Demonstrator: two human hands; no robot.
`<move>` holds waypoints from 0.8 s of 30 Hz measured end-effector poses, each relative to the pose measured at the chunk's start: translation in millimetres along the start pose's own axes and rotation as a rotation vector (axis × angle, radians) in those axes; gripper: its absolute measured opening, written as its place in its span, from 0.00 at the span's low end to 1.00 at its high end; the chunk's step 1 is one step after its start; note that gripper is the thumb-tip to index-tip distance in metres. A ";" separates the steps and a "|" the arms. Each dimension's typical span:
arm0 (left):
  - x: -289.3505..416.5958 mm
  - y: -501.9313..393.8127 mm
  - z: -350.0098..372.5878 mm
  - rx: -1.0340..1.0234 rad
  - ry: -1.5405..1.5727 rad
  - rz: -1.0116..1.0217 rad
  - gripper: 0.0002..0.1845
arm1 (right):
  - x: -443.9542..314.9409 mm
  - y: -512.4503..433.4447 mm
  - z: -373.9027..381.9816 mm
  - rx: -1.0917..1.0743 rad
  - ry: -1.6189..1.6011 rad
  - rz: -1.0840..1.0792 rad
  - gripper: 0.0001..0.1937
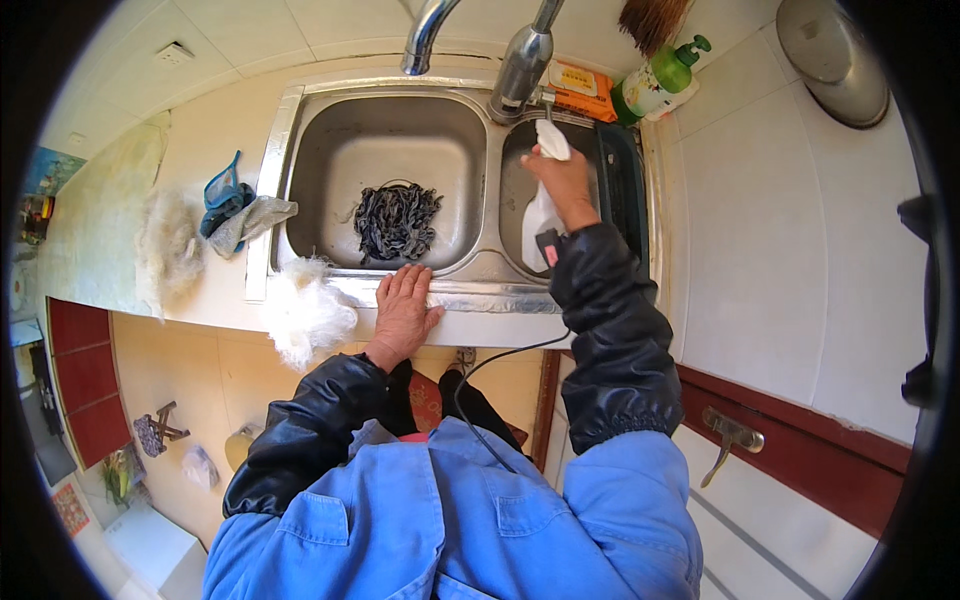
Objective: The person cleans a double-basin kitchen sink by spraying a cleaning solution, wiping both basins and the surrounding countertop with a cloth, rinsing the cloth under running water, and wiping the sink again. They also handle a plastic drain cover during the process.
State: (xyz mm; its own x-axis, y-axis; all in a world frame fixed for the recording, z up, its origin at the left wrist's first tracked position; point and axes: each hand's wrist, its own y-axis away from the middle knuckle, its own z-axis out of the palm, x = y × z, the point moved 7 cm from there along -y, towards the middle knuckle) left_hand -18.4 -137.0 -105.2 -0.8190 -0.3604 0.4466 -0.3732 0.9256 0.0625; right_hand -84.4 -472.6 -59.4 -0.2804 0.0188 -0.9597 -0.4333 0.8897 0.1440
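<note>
My right hand is closed around a long white object over the small right basin. It looks like a spray bottle, but my fingers hide its middle. Flat on the front rim of the steel double sink rests my left hand, holding nothing. Behind its fingertips, a tangled heap of dark grey fabric strands lies on the floor of the large left basin. A fluffy white wad of fibre hangs over the counter's front edge, left of that hand.
The faucet and a thick metal fitting rise behind the basins. An orange wipes pack and green pump bottle stand back right. Cloths and more fibre lie left. A black cable crosses my front.
</note>
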 end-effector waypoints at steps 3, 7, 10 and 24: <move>-1.5 0.7 2.5 0.002 -0.012 0.000 0.37 | -51.8 50.6 -33.8 -0.047 -0.140 -0.081 0.13; -4.5 1.5 5.1 0.018 0.017 -0.002 0.37 | -91.5 133.5 -84.6 -0.084 -0.134 -0.093 0.13; -6.0 1.8 5.6 0.022 0.022 -0.009 0.37 | -82.5 191.3 -109.5 -0.023 0.006 0.024 0.17; -6.0 1.8 4.8 0.059 0.038 0.040 0.36 | 47.0 256.8 -41.9 0.006 0.468 0.078 0.16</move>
State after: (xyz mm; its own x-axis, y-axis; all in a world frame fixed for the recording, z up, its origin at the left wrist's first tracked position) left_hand -16.2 -133.7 -112.0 -0.8170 -0.3176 0.4812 -0.3666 0.9303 -0.0084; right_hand -244.8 -262.4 -57.4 -0.6680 -0.1209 -0.7343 -0.3915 0.8963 0.2085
